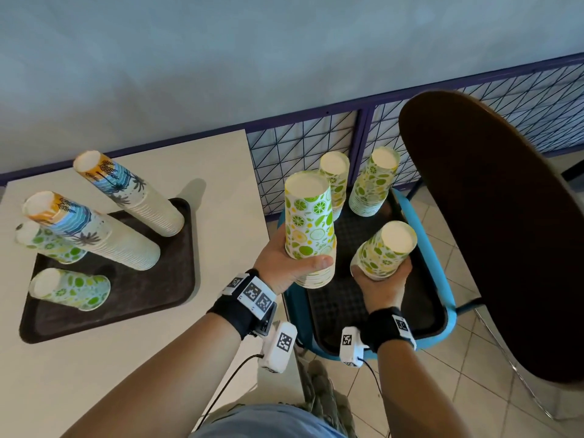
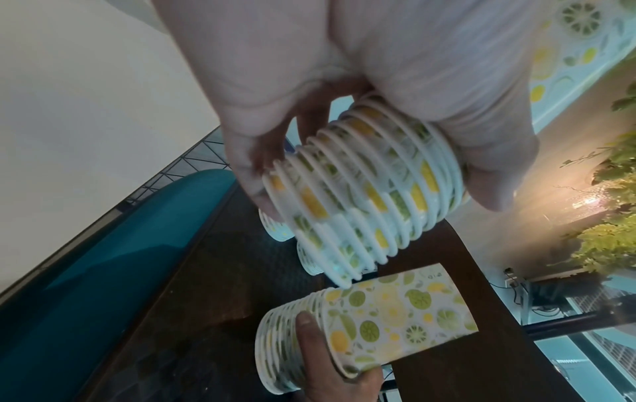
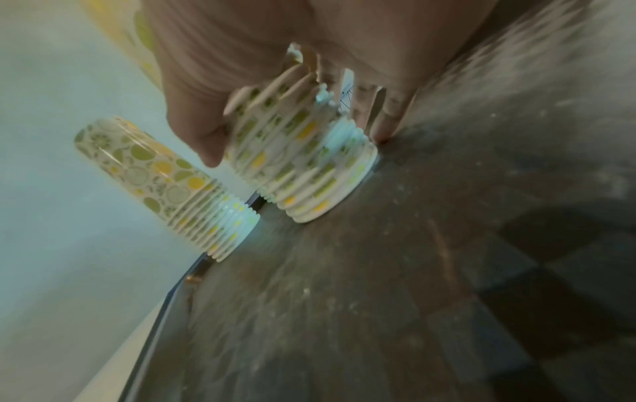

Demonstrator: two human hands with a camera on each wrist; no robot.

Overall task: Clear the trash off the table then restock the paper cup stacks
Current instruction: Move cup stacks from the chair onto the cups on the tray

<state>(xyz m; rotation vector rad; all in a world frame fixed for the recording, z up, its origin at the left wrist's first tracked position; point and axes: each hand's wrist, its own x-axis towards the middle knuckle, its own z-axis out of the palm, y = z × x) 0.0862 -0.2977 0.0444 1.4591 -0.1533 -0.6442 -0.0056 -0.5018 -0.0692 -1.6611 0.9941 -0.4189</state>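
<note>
My left hand (image 1: 300, 267) grips a stack of upside-down citrus-print paper cups (image 1: 309, 229) near its rims, lifted above the dark tray (image 1: 344, 298) on the blue chair. In the left wrist view, thumb and fingers wrap the ribbed rims of this stack (image 2: 361, 195). My right hand (image 1: 382, 278) grips a shorter citrus stack (image 1: 385, 248); in the right wrist view this stack (image 3: 302, 168) has its bottom rim at the tray surface (image 3: 378, 272). Two more citrus stacks (image 1: 335, 181) (image 1: 374, 184) stand at the back of that tray.
On the white table (image 1: 221, 159) a second dark tray (image 1: 142, 295) bears two tall palm-print cup stacks (image 1: 132, 197) (image 1: 94, 235) and two short citrus stacks (image 1: 50, 243) (image 1: 71, 289). A dark brown chair back (image 1: 493, 232) looms at right. A wire fence (image 1: 300, 147) runs behind.
</note>
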